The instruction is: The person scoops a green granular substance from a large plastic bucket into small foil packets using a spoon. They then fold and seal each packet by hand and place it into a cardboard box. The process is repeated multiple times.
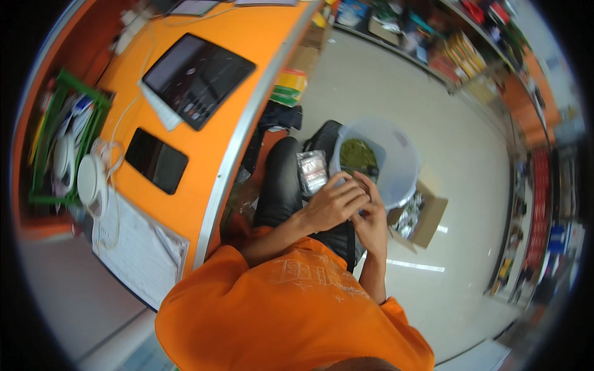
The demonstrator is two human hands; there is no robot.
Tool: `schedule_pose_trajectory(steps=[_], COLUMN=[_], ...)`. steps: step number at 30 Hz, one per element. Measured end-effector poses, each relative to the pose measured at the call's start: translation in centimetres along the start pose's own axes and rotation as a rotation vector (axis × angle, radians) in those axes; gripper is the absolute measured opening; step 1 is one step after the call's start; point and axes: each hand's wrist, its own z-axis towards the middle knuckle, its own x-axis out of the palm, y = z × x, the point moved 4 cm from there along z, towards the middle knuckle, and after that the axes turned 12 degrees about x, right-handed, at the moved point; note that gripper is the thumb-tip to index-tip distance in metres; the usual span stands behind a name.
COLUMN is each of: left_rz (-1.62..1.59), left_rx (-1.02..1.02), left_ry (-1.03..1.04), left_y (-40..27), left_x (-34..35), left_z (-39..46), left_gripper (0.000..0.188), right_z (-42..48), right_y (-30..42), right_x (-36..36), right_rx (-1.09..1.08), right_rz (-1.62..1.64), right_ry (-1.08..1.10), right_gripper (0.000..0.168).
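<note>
My left hand [335, 204] and my right hand [372, 218] meet over my lap, at the near rim of a translucent plastic tub [403, 178]. Their fingertips are bent together; whether something small sits between them is hidden. Inside the tub lies a green, powdery or leafy mass [356, 155], with a dark object at its near edge. A silvery foil packet [313, 172] rests on my leg, just beyond my left hand. Right of the tub, an open cardboard box [429, 220] on the floor holds crumpled-looking silvery foil pieces [409, 218].
On the orange desk [213, 153] at left lie a tablet [198, 79], a smartphone [157, 160], papers [139, 246], a white corded device [93, 181] and a green rack [69, 143]. Loaded shelves [417, 55] line the far side and right. The metal desk edge runs beside my left leg.
</note>
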Motion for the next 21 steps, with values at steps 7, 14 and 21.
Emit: schedule_pose_trajectory(steps=[7, 14, 21], left_rz=[0.002, -0.033, -0.057], left_rx=[-0.067, -0.407, -0.607], left_ry=[-0.077, -0.218, -0.305], left_y=[1.0, 4.1, 4.8], left_x=[-0.1, -2.7, -5.0], left_z=[-0.5, -2.5, -4.7], left_gripper=[0.028, 0.028, 0.033], right_z=[-0.2, 6.8, 18.9], right_y=[-0.7, 1.2, -14.6], right_x=[1.1, -4.8, -0.5], right_rx=[0.055, 0.129, 0.134], right_rz=[0.023, -0.217, -1.311], right_ry=[-0.069, 0.052, 0.562], right_gripper=[0.033, 0.019, 0.022])
